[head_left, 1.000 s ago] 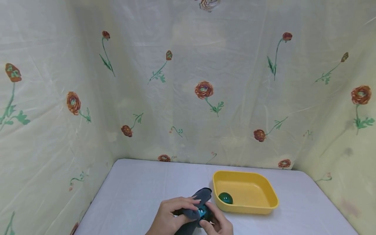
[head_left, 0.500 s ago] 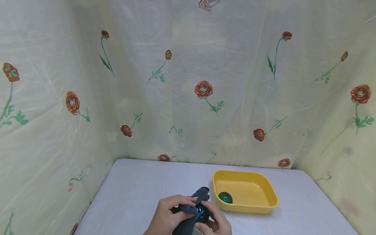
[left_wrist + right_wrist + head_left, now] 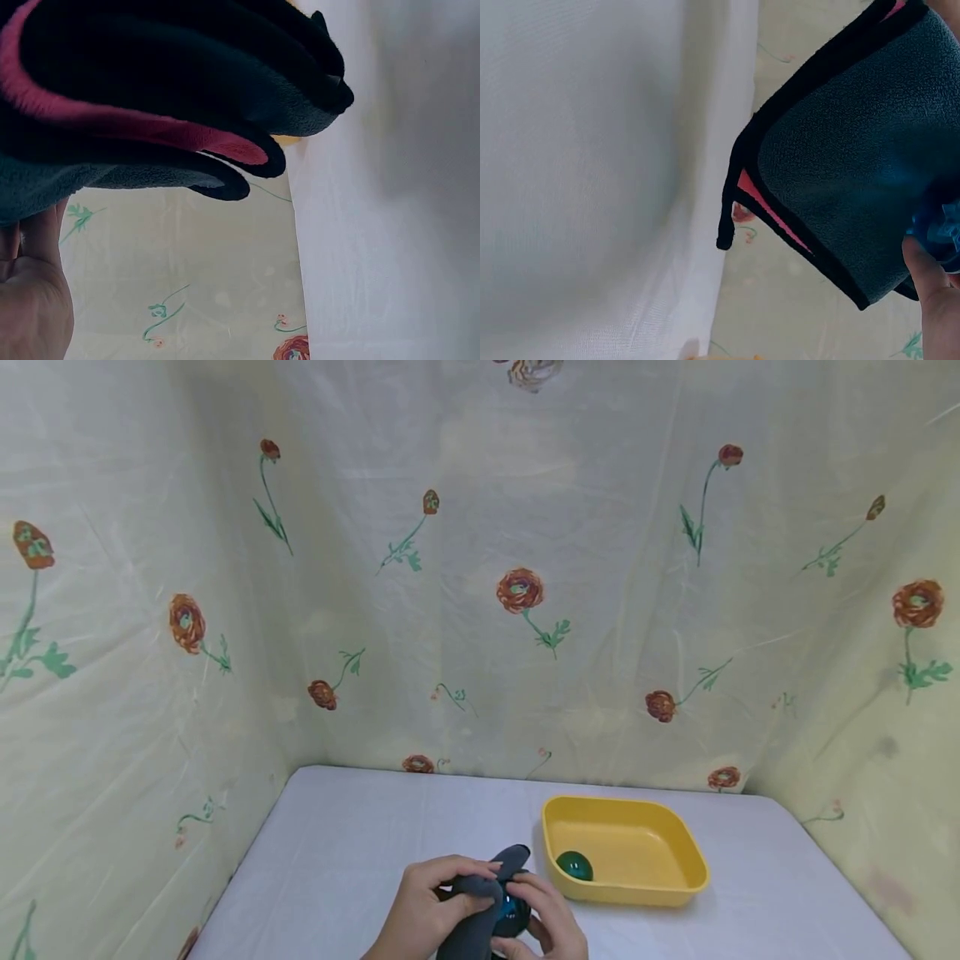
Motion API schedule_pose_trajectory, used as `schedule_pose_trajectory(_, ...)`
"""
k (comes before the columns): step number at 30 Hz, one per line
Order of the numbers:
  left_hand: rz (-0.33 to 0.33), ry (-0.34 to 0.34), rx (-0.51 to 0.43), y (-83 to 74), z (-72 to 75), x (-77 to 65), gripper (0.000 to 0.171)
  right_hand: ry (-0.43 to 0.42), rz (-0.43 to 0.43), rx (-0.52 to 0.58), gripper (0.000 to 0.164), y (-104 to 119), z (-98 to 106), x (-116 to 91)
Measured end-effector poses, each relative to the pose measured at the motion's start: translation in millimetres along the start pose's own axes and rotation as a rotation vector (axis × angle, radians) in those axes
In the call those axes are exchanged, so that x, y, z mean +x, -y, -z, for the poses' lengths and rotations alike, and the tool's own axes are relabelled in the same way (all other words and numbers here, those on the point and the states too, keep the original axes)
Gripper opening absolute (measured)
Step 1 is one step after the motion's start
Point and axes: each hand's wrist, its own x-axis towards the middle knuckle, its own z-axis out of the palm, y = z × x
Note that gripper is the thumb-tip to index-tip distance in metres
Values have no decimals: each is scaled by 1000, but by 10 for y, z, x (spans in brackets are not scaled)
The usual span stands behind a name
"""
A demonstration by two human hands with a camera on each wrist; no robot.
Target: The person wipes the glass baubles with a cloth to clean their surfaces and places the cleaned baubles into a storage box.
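My left hand (image 3: pixel 429 893) pinches a dark grey cloth (image 3: pixel 467 935) with black edging, and its folded layers hang down below the fingers. A pink underside shows on the cloth (image 3: pixel 225 82) in the left wrist view. Against the cloth sits a shiny dark blue ball (image 3: pixel 513 917), which the fingers and thumb of my right hand (image 3: pixel 553 917) grip from the right. Close up in the right wrist view, the ball (image 3: pixel 939 232) looks translucent blue and is partly cut off by the frame edge. The cloth covers its left side.
A yellow tray (image 3: pixel 637 896) stands on the white-covered table (image 3: pixel 375 827), just right of and beyond my hands. Inside its near left corner lies a glossy green ball (image 3: pixel 575 865). Flower-printed curtains (image 3: pixel 600 635) enclose the table at the back and both sides.
Both hands have shifted slightly left with the cloth and ball. The right fingers have changed their place on the ball, and the cloth's upper flap has dipped a little. Tray and green ball stay put.
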Motion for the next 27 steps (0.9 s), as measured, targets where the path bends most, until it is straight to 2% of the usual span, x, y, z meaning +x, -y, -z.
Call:
schedule_pose_trajectory(5,16,-26,26,11,-1,12,20,0,100,0,53,-68,-19,-2)
schedule_pose_trajectory(11,36,-42,37,17,-1,19,20,20,87,-9,51,-49,-13,-10)
schedule_pose_trajectory(14,40,-31,36,18,-1,15,20,22,49,-5,50,-28,-11,-7)
schedule_pose_trajectory(20,53,10,21,23,2,8,26,13,-101,-10,53,25,5,-2)
schedule_pose_trajectory(24,66,15,16,29,0,3,27,20,-192,7,56,62,18,9)
schedule_pose_trajectory(27,54,16,19,38,-1,-1,26,30,-227,27,58,85,28,22)
